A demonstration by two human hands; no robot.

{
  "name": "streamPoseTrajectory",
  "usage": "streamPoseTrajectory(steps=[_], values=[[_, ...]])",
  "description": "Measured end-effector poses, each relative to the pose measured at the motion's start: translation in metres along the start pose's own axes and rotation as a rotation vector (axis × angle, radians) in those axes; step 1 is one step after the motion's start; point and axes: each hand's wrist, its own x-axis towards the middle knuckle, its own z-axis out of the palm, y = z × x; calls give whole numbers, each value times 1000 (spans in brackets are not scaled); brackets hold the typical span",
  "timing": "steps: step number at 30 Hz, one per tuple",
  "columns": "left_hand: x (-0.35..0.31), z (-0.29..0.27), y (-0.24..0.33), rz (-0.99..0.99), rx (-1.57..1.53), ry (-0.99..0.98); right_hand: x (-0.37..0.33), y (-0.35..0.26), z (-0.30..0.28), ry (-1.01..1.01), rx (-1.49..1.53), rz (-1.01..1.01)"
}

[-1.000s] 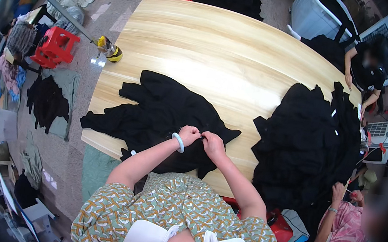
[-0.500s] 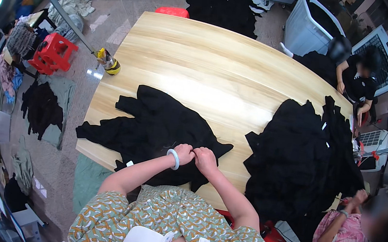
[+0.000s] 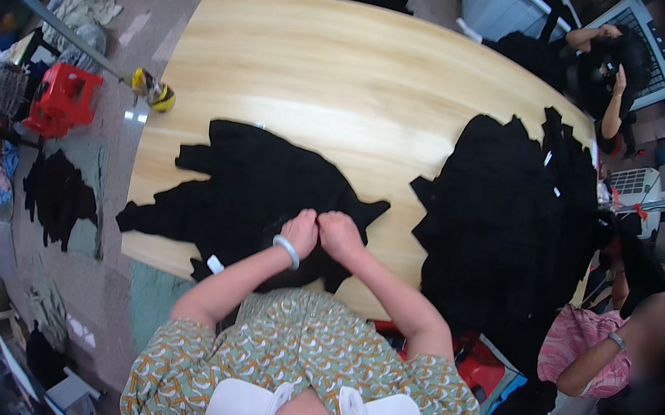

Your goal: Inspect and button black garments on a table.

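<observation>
A black knit garment [image 3: 243, 183] lies spread on the wooden table in front of me, sleeves out to the left. My left hand [image 3: 301, 232], a pale bangle on its wrist, is closed in a pinch at the garment's near right part. Right beside it, my right hand [image 3: 339, 236] is pinched too, the fingertips of both almost meeting. Both pinches seem to be on the black cloth, though the fingertips hide the exact spot. A white label [image 3: 215, 263] shows at the garment's near edge.
A pile of black garments [image 3: 499, 221] covers the right of the wooden table [image 3: 352, 59]. A yellow-and-black bottle-like object [image 3: 153, 91] is at the left edge by a metal pole. Red stools [image 3: 63, 101] stand left. Co-workers sit at right, one in a pink top [image 3: 583, 345].
My view has tilted, so the table sits higher. My hands stay together on the garment. The pink-topped co-worker now lifts a black cloth; the far co-worker has raised both hands to the head.
</observation>
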Motion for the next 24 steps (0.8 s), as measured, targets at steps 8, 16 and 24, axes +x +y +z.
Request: streamPoseTrajectory(steps=[8, 16, 24], values=[[13, -53, -5, 339, -174, -104, 16, -1, -27, -22, 346, 69], [-14, -32, -37, 230, -160, -273, -2, 11, -21, -321, 125, 51], [18, -8, -43, -367, -500, -219, -23, 33, -17, -317, 34, 67]])
